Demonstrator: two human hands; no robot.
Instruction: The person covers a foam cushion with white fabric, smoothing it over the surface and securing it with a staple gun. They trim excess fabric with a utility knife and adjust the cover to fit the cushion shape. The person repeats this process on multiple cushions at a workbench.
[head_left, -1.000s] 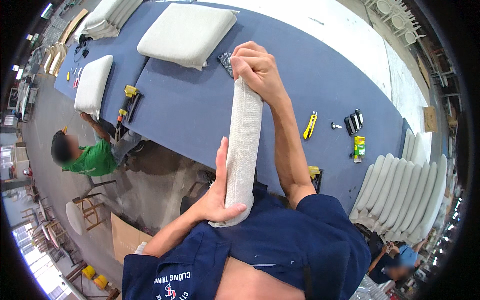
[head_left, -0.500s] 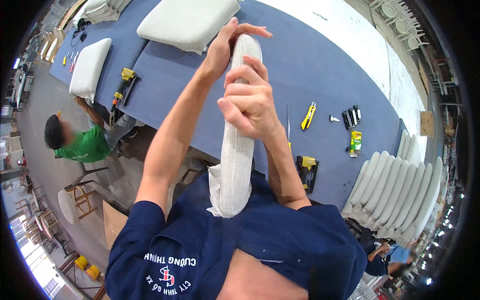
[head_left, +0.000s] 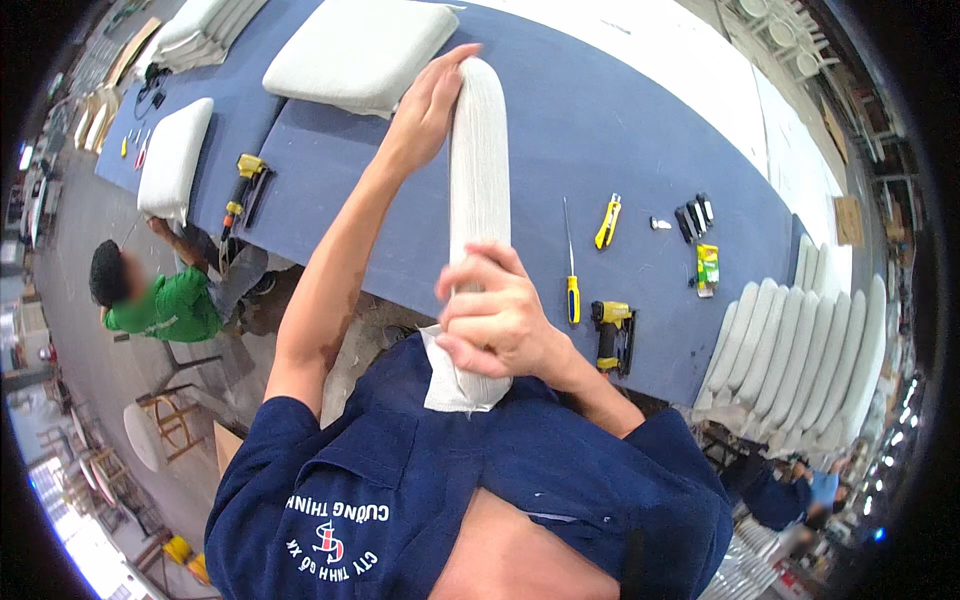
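Observation:
I hold a long white fabric-covered cushion (head_left: 480, 180) upright on its edge over the blue worktable (head_left: 640, 130). My left hand (head_left: 432, 105) presses flat against its far top end. My right hand (head_left: 497, 315) grips its near lower part, close to my chest, where loose white fabric hangs down. The cushion's lower end rests against my dark blue shirt.
On the table lie a yellow-handled screwdriver (head_left: 570, 270), a yellow utility knife (head_left: 607, 222), a yellow and black staple gun (head_left: 612, 335), another gun (head_left: 243, 190), and white cushions (head_left: 360, 50). Stacked white cushions (head_left: 800, 350) stand at right. A person in a green shirt (head_left: 160, 300) crouches at left.
My hands have swapped places: the left went from the cushion's lower end to its top, the right came down from the top to the lower part. The cushion stayed upright.

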